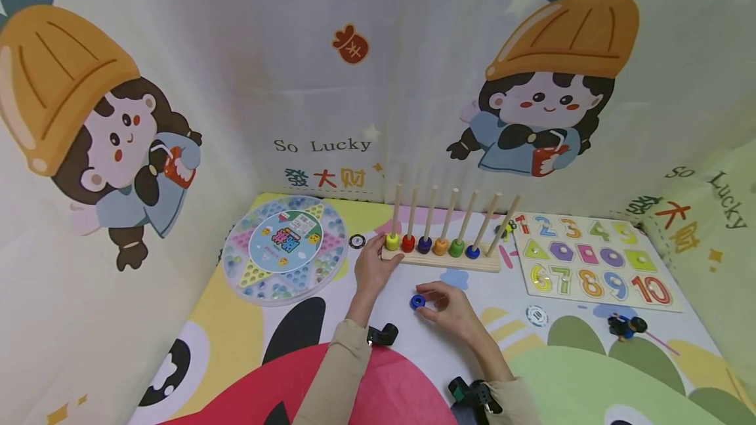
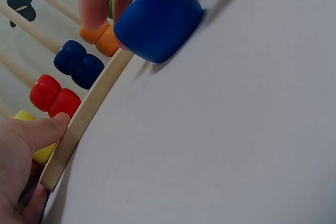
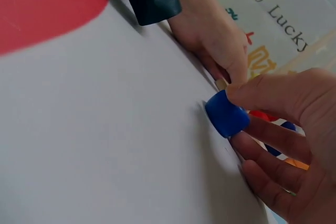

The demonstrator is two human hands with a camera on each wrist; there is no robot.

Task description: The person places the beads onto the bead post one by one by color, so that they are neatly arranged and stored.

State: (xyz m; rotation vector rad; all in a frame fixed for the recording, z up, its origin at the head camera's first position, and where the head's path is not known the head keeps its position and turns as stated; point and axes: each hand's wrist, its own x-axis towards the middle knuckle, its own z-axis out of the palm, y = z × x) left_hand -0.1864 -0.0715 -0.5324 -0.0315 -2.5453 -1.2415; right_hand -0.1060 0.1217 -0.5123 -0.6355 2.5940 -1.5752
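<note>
A wooden peg rack [image 1: 466, 263] with a row of upright pegs stands toward the back of the table. Beads sit low on most pegs: yellow [image 1: 392, 242], red [image 1: 408, 243], dark blue [image 2: 79, 64], orange [image 1: 440, 246], green [image 1: 457, 248] and blue [image 1: 472, 252]. The rightmost peg [image 1: 504, 225] carries no bead. My left hand [image 1: 373, 266] grips the rack's left end, thumb along the front edge. In front of the rack, my right hand [image 1: 451, 308] pinches a blue bead [image 3: 227, 114] between thumb and fingers. The bead's hole shows in the head view.
A round Chinese checkers board [image 1: 236, 241] lies at the left, with a black-and-white chip [image 1: 357, 241] beside it. At the right are a number and shape puzzle board [image 1: 534, 267], a white chip [image 1: 537, 316] marked 10 and a small figure [image 1: 626, 326]. Printed curtains hang behind.
</note>
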